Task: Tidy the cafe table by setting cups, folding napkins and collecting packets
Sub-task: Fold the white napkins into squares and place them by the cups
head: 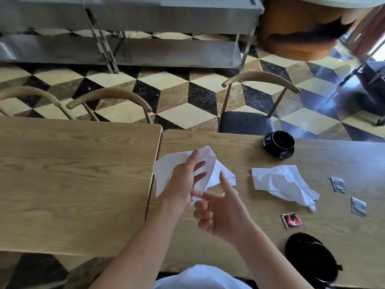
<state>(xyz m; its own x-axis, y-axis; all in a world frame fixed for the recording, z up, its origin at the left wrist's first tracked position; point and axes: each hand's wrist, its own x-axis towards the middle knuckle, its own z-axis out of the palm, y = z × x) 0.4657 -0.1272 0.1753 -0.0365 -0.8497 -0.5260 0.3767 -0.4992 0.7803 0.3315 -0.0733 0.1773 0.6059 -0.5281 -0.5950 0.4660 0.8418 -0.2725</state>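
head | left hand (183, 180) grips white napkin (166, 163) above worktop (208, 247) seam | right hand (220, 213) loosely open beside it | second napkin (279, 180), three packets (291, 220) lie right, near black cup (279, 142)

Two light wood-grain tables pushed side by side: left table (73, 174), right table (260, 226), a narrow seam between them. On the right table, toward the far edge, a black cup (281, 142) upright on a black saucer (280, 153). Nearer the middle, a crumpled white napkin (285, 184) lying flat. Right of it, two grey packets (338, 184) (358, 207), apart from each other. Nearer, a red-and-black packet (291, 220), just below the napkin's tip. By the near edge, a second black cup and saucer (310, 257), partly blurred
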